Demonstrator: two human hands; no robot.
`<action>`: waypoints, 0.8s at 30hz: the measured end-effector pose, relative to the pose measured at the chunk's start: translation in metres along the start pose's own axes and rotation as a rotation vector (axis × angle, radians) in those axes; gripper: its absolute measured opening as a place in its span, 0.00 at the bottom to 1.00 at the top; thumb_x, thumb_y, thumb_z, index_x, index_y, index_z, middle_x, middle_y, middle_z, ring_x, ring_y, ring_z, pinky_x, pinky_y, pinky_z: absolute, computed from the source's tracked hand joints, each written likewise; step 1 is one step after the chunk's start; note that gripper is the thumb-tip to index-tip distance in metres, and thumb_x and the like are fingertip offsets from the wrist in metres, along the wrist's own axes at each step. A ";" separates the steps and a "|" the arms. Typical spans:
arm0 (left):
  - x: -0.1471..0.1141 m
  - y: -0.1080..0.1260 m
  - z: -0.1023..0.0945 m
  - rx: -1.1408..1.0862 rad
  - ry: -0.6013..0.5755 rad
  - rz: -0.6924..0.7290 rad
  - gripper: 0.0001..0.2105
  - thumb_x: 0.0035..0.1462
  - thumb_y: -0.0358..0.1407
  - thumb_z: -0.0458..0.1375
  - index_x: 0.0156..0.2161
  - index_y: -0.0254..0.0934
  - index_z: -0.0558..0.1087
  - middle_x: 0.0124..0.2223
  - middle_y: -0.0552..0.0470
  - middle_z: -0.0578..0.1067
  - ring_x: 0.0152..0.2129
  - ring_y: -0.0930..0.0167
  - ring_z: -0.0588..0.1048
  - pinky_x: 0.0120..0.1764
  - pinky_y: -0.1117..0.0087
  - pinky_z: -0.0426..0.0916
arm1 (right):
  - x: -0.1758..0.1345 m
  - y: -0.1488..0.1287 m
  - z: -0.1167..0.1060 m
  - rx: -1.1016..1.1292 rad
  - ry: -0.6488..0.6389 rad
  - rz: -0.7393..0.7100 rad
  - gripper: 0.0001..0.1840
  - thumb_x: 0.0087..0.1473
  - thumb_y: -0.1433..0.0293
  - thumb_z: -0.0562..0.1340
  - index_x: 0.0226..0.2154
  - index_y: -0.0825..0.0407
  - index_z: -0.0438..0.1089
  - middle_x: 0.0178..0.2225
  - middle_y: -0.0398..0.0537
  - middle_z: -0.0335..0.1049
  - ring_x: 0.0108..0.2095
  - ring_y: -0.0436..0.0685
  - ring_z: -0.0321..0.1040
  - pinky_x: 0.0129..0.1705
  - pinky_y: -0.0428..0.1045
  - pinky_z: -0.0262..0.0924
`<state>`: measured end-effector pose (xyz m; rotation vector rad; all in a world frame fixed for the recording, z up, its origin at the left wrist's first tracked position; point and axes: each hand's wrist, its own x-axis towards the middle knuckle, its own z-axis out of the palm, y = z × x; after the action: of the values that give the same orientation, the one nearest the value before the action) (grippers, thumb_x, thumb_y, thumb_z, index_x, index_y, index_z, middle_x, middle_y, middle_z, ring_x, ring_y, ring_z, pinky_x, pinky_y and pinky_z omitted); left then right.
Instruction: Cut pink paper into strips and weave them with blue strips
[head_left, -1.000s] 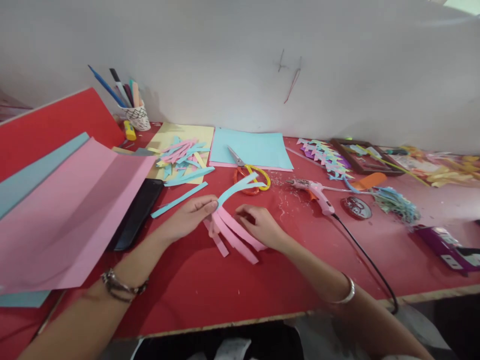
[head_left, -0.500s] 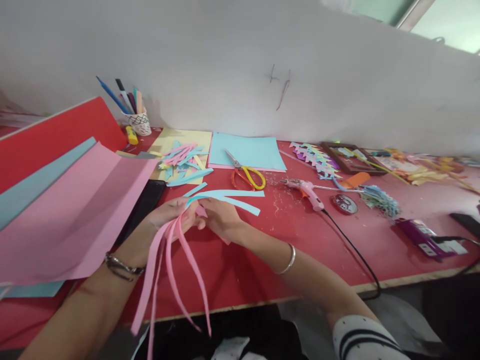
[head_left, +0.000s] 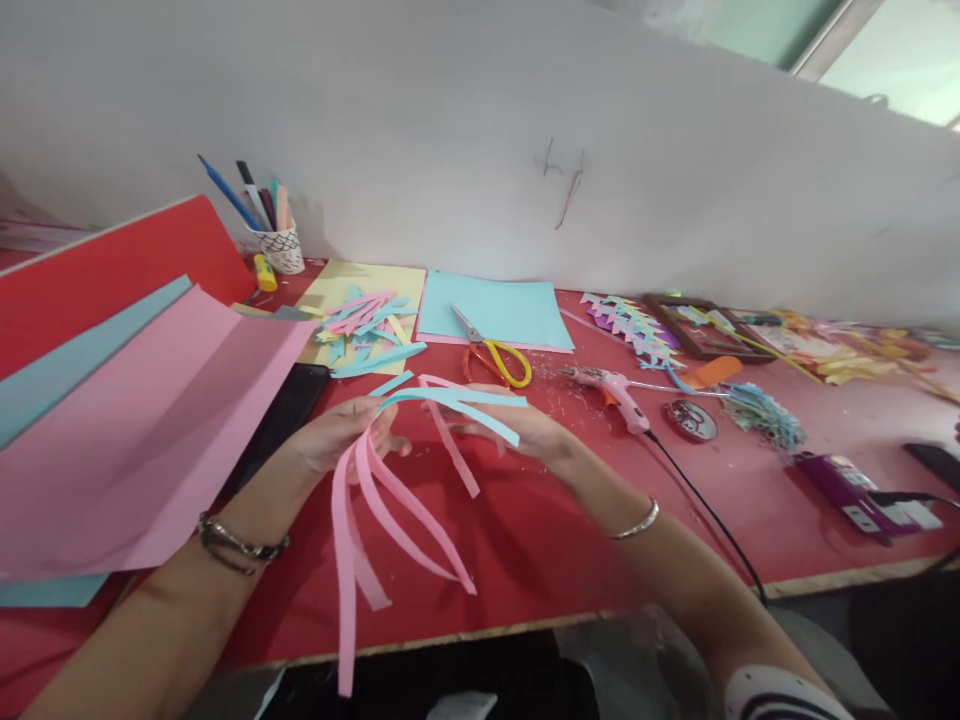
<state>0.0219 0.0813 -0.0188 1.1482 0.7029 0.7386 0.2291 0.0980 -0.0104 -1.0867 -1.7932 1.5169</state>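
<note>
My left hand (head_left: 346, 432) is closed on a bunch of paper strips above the red table. Long pink paper strips (head_left: 346, 560) hang down from it, and light blue paper strips (head_left: 450, 400) arch out to the right. To the right of the bunch is my right hand (head_left: 517, 425), fingers closed on a bent pink paper strip (head_left: 454, 450). The blue strips pass in front of it and partly hide its fingertips. Just beyond the hands lie scissors (head_left: 499, 358) with yellow and red handles.
Cut paper pieces (head_left: 367, 320) are heaped on a yellow sheet (head_left: 337, 280). Beside them lies a blue sheet (head_left: 517, 305). A pink glue gun (head_left: 619, 390) with its cord is on the right. Large pink paper (head_left: 150, 430) covers the left side, near a pen cup (head_left: 281, 248).
My right hand has moved right, away from my left hand, and a bent pink strip now shows at it. The hanging pink strips have swung to the right.
</note>
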 end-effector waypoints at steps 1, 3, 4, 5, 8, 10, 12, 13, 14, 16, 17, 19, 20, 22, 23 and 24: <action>0.000 -0.001 -0.001 -0.008 0.002 -0.001 0.27 0.35 0.56 0.60 0.13 0.39 0.52 0.06 0.64 0.52 0.05 0.81 0.51 0.35 0.63 0.66 | -0.001 -0.001 -0.003 0.145 -0.040 0.029 0.11 0.53 0.65 0.54 0.34 0.53 0.68 0.34 0.48 0.71 0.36 0.52 0.68 0.39 0.49 0.63; 0.001 -0.002 -0.002 -0.010 -0.002 0.003 0.27 0.35 0.56 0.60 0.13 0.39 0.52 0.06 0.64 0.51 0.05 0.81 0.50 0.36 0.62 0.66 | -0.002 -0.001 -0.006 0.466 -0.115 0.090 0.13 0.54 0.63 0.52 0.33 0.53 0.67 0.36 0.50 0.70 0.38 0.52 0.68 0.42 0.52 0.62; 0.002 -0.002 -0.002 -0.005 -0.001 0.006 0.27 0.34 0.57 0.60 0.13 0.39 0.51 0.06 0.64 0.50 0.05 0.81 0.50 0.37 0.61 0.66 | -0.002 0.000 -0.007 0.607 -0.128 0.127 0.15 0.55 0.62 0.51 0.32 0.53 0.67 0.36 0.50 0.71 0.38 0.53 0.68 0.42 0.52 0.62; 0.002 -0.002 -0.002 -0.002 0.005 0.009 0.27 0.33 0.57 0.61 0.13 0.40 0.51 0.06 0.65 0.50 0.05 0.81 0.50 0.37 0.61 0.66 | -0.001 0.001 -0.008 0.705 -0.119 0.163 0.18 0.56 0.60 0.49 0.30 0.54 0.66 0.34 0.51 0.71 0.36 0.53 0.68 0.41 0.52 0.63; 0.004 -0.001 0.000 -0.009 0.033 0.012 0.28 0.32 0.57 0.62 0.13 0.40 0.51 0.07 0.65 0.51 0.06 0.81 0.50 0.36 0.62 0.67 | 0.001 0.003 -0.011 0.825 -0.017 0.263 0.21 0.57 0.58 0.47 0.23 0.54 0.64 0.27 0.48 0.70 0.28 0.50 0.68 0.37 0.50 0.64; 0.006 0.000 0.001 -0.019 0.051 0.010 0.27 0.31 0.56 0.62 0.13 0.39 0.52 0.08 0.64 0.51 0.07 0.81 0.50 0.34 0.64 0.67 | 0.001 0.004 -0.012 0.798 0.051 0.279 0.19 0.56 0.63 0.50 0.18 0.54 0.60 0.22 0.43 0.68 0.23 0.47 0.65 0.34 0.47 0.64; 0.008 -0.001 0.001 -0.020 0.068 0.006 0.27 0.31 0.55 0.63 0.13 0.39 0.53 0.10 0.63 0.53 0.09 0.80 0.53 0.33 0.65 0.67 | 0.000 0.005 -0.014 0.727 0.090 0.255 0.17 0.54 0.68 0.54 0.16 0.54 0.58 0.19 0.41 0.66 0.19 0.45 0.63 0.30 0.45 0.63; 0.009 -0.002 0.000 -0.010 0.070 0.000 0.26 0.31 0.55 0.63 0.13 0.39 0.54 0.10 0.62 0.54 0.10 0.79 0.55 0.33 0.66 0.67 | -0.002 0.005 -0.016 0.689 0.104 0.241 0.15 0.52 0.70 0.55 0.16 0.54 0.59 0.18 0.40 0.66 0.18 0.45 0.63 0.29 0.44 0.63; 0.009 -0.003 -0.001 0.011 0.065 -0.012 0.26 0.32 0.55 0.63 0.13 0.39 0.55 0.11 0.61 0.55 0.11 0.79 0.57 0.32 0.67 0.67 | -0.003 0.004 -0.017 0.657 0.118 0.239 0.13 0.51 0.71 0.57 0.17 0.54 0.60 0.18 0.39 0.65 0.18 0.45 0.63 0.27 0.43 0.62; 0.011 -0.004 -0.003 0.086 0.050 -0.040 0.24 0.34 0.56 0.61 0.15 0.38 0.58 0.13 0.60 0.58 0.13 0.77 0.60 0.30 0.68 0.66 | -0.008 0.004 -0.020 0.636 0.157 0.263 0.08 0.48 0.71 0.59 0.20 0.54 0.63 0.17 0.38 0.65 0.18 0.45 0.63 0.27 0.43 0.62; 0.012 -0.005 -0.003 0.141 0.044 -0.049 0.24 0.35 0.57 0.60 0.16 0.38 0.60 0.14 0.59 0.60 0.15 0.76 0.61 0.29 0.69 0.66 | -0.011 0.004 -0.022 0.652 0.186 0.272 0.07 0.46 0.71 0.60 0.21 0.54 0.63 0.18 0.38 0.65 0.19 0.46 0.64 0.27 0.44 0.63; 0.013 -0.006 -0.004 0.275 0.036 -0.061 0.23 0.36 0.57 0.58 0.19 0.37 0.64 0.17 0.57 0.64 0.18 0.74 0.64 0.28 0.71 0.64 | -0.016 0.004 -0.025 0.726 0.249 0.273 0.07 0.43 0.71 0.62 0.21 0.52 0.62 0.19 0.38 0.67 0.22 0.47 0.66 0.27 0.44 0.64; 0.014 -0.007 -0.005 0.342 0.031 -0.063 0.23 0.38 0.57 0.57 0.20 0.36 0.65 0.19 0.55 0.65 0.20 0.73 0.65 0.28 0.71 0.64 | -0.018 0.004 -0.027 0.766 0.278 0.269 0.08 0.41 0.71 0.63 0.20 0.52 0.61 0.20 0.39 0.68 0.23 0.48 0.67 0.27 0.44 0.64; 0.016 -0.008 -0.005 0.456 0.022 -0.065 0.22 0.40 0.56 0.56 0.21 0.36 0.66 0.21 0.54 0.67 0.22 0.72 0.66 0.28 0.72 0.63 | -0.022 0.005 -0.031 0.813 0.315 0.268 0.11 0.39 0.72 0.63 0.18 0.51 0.58 0.21 0.39 0.68 0.24 0.48 0.67 0.24 0.42 0.62; 0.016 -0.009 -0.004 0.503 0.037 -0.057 0.21 0.42 0.55 0.55 0.21 0.36 0.66 0.22 0.54 0.67 0.22 0.72 0.66 0.28 0.72 0.63 | -0.023 0.005 -0.032 0.821 0.320 0.273 0.12 0.39 0.72 0.63 0.17 0.51 0.57 0.20 0.39 0.68 0.23 0.47 0.66 0.22 0.41 0.61; 0.017 -0.009 -0.004 0.544 0.056 -0.043 0.20 0.43 0.54 0.54 0.21 0.36 0.65 0.21 0.55 0.66 0.22 0.72 0.65 0.28 0.72 0.63 | -0.023 0.006 -0.034 0.824 0.320 0.278 0.11 0.39 0.72 0.63 0.17 0.51 0.57 0.19 0.39 0.68 0.21 0.47 0.65 0.20 0.40 0.59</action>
<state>0.0295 0.0950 -0.0308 1.6017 1.0096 0.5566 0.2707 0.0967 -0.0072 -1.0695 -0.6880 1.8527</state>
